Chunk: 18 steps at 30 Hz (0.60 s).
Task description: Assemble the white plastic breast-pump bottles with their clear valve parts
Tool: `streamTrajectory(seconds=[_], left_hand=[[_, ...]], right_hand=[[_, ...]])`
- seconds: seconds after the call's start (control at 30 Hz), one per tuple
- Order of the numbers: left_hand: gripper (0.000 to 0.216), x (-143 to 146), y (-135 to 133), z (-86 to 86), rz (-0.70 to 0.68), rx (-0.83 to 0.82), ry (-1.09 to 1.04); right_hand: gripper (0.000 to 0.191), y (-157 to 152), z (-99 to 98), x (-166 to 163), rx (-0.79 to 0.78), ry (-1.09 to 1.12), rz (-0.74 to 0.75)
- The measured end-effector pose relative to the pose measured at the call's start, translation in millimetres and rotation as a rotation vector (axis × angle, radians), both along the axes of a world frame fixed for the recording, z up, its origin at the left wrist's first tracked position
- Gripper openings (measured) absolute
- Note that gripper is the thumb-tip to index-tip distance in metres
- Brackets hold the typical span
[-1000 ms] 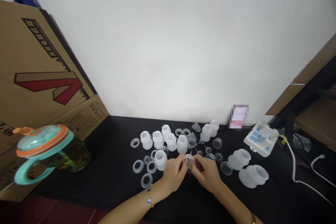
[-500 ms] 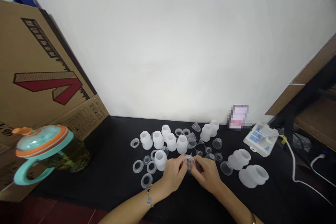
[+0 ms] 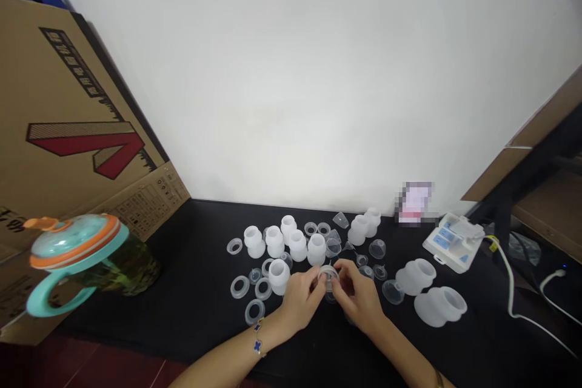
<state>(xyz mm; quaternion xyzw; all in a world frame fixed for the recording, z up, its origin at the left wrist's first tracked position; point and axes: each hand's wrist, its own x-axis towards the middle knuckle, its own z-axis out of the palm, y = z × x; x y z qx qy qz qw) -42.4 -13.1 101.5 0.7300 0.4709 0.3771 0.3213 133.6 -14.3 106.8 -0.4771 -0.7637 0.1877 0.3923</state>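
Observation:
Between both hands I hold a translucent screw ring (image 3: pixel 328 273), its round opening facing up. My left hand (image 3: pixel 300 300) grips its left side with thumb and fingers. My right hand (image 3: pixel 359 294) pinches the right side, thumb pressed near the ring's middle. Whether a clear teat sits inside is too small to tell. Just left of my left hand stands a white bottle (image 3: pixel 279 277), upright and open. Several more white bottles (image 3: pixel 317 248) stand behind my hands. Loose rings (image 3: pixel 254 312) lie to the left, and clear teats (image 3: pixel 379 271) and a clear cap (image 3: pixel 393 292) lie to the right.
Two white bottles (image 3: pixel 440 307) lie tilted at the right. Beyond them are a white compartment box (image 3: pixel 454 242) and a white cable (image 3: pixel 511 279). A turquoise-lidded jug (image 3: pixel 77 242) stands left, before a cardboard box (image 3: pixel 82 109). The black table (image 3: pixel 191 291) meets a white wall (image 3: pixel 291 85).
My right fingers have shifted slightly on the ring, the index finger lifting a little away. Both hands stay in place; the whole view has moved slightly.

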Motion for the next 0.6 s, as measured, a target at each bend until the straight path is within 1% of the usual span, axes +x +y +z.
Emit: streamTrajectory(seconds=[0.07, 0.17, 0.33, 0.47, 0.6], left_hand=[[0.038, 0.6, -1.3, 1.4, -0.017, -0.007, -0.007], [0.037, 2.1, -3.7, 2.4, -0.045, -0.039, -0.025], [0.029, 3.6, -6.5, -3.2, -0.055, -0.114, -0.126], [0.044, 3.0, -7.8, -4.3, -0.076, -0.115, -0.206], [0.041, 3.0, -7.9, -0.3, -0.115, -0.128, -0.266]], right_hand=[[0.019, 0.1, 0.8, 0.2, -0.018, 0.037, 0.019], [0.018, -0.1, 3.3, 0.8, -0.011, 0.043, 0.04], [0.019, -0.7, 5.7, 2.0, 0.04, 0.034, 0.01], [0.019, -0.6, 6.6, 1.8, 0.076, 0.02, 0.006], [0.023, -0.3, 7.0, 0.8, 0.138, 0.022, 0.02]])
